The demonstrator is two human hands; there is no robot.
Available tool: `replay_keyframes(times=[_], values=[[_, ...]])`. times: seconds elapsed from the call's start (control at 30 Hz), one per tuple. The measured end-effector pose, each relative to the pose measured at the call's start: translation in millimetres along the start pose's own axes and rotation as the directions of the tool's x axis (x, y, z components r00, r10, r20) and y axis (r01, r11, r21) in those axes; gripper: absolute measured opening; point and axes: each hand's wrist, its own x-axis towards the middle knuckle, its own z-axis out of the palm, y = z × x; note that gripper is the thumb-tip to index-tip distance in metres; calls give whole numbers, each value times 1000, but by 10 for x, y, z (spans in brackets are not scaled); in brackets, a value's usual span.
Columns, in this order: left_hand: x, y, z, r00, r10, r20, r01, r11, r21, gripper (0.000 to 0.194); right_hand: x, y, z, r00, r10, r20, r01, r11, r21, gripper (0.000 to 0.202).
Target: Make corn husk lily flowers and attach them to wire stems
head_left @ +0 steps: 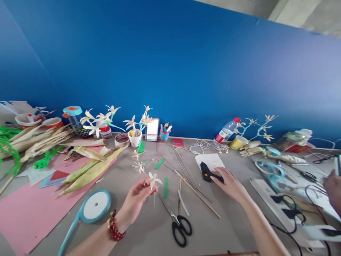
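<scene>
As seen in the head view, where the scissors [174, 217] serve as the landmark, the left hand [134, 201] is located to the left of and slightly beyond them. Its thumb and fingers pinch a white flower [153, 180] at the base; a thin stem projects downward, and the petals face up.

The right hand [230, 181] is located beyond and to the right of the scissors. Its fingers extend, slightly spread, over the handle of a black glue gun [205, 172]; whether they are closed around it cannot be told. The glue gun lies partly on a white sheet [215, 159].

On the grey desk [213, 238], a wooden stick [198, 193] lies diagonally, beyond and to the right of the scissors. A green strip [166, 187] lies beyond the scissors, just left of their line. A roll of light blue tape [105, 207] lies to their left, with its free end trailing toward the near edge. A power strip [279, 209] is positioned well to their right, with another person's hand [333, 188] farther right.
</scene>
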Motion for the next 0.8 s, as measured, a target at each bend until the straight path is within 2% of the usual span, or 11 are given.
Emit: replay_keyframes(times=[0.13,0.43,0.53,0.57,0.63,0.73,0.8], values=[[24,-8,-29,1000,14,-12,-13,1000,16,18,71,199,29,993,-71,92,66,996,56,43],[41,-21,-31,999,-32,-32,33,999,36,17,134,101,-116,968,-171,182,146,979,143,28],[47,-31,-50,998,-32,-46,33,999,40,17,167,136,-174,970,-140,197,80,955,284,33],[49,-34,-55,998,-31,-47,33,999,38,17,168,154,-191,979,-93,183,16,922,387,37],[51,-39,-59,998,-33,-45,33,999,18,17,154,185,-218,989,40,140,-117,793,598,45],[47,-34,-39,998,-42,-51,39,998,-50,17,106,147,-261,967,237,94,-209,530,822,47],[50,-21,-15,997,-57,-58,51,993,-108,17,75,21,-305,916,377,139,-232,214,949,44]])
